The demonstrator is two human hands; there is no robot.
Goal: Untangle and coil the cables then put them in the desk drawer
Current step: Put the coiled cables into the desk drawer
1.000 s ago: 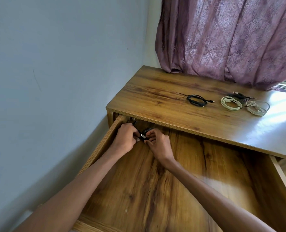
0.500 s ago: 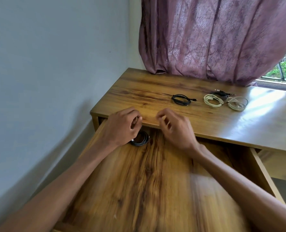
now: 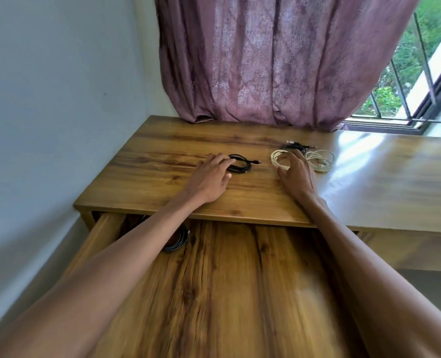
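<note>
**Operator:** Wooden bench [image 3: 162, 182] against a pale wall [image 3: 46, 99], mauve curtain [image 3: 278, 60] behind, window [image 3: 405, 86] at the right. Report grip status.

**Inspector:** Left hand [image 3: 209, 179]: fingers extended and lying on the near edge of the black coil [image 3: 240, 165]; nothing is closed round it yet. Right hand [image 3: 295, 174]: fingers spread, tips on the cream coil [image 3: 278, 160]. Whether any strand is pinched under that hand cannot be determined, as the palm covers the contact.

**Operator:** Location of the remaining items?

**Inspector:** A looser white coil [image 3: 320, 161] lies just beside the right hand, touching or overlapping the cream coil. A small dark cable [image 3: 295, 146] lies directly behind both. The drawer [image 3: 105, 228] is pulled out below the bench edge. One dark coil [image 3: 179, 241] already lies in its rear left corner, partly hidden by the left forearm.

**Operator:** Step in hand?

**Inspector:** Judged as transfer: coiling appears complete, one cable stowed, four left on the bench.

**Operator:** Requirement for the next move?

**Inspector:** Close each hand round all turns of its coil before lifting, so no loop falls loose. Check that the cream coil separates cleanly from the white one. Carry both down over the bench edge and lay them flat beside the stowed coil.
</note>
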